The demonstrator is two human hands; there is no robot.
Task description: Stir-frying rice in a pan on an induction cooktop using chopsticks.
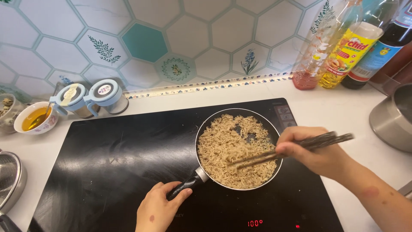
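A small frying pan full of shredded light-brown food sits on a black induction cooktop. My left hand grips the pan's black handle at the front. My right hand holds a pair of dark chopsticks, whose tips are blurred and dip into the shredded food near the pan's middle.
Three bottles of oil and sauce stand at the back right, a steel pot at the right edge. Two lidded spice jars and a small bowl of yellow liquid sit at the back left. A metal strainer is at left.
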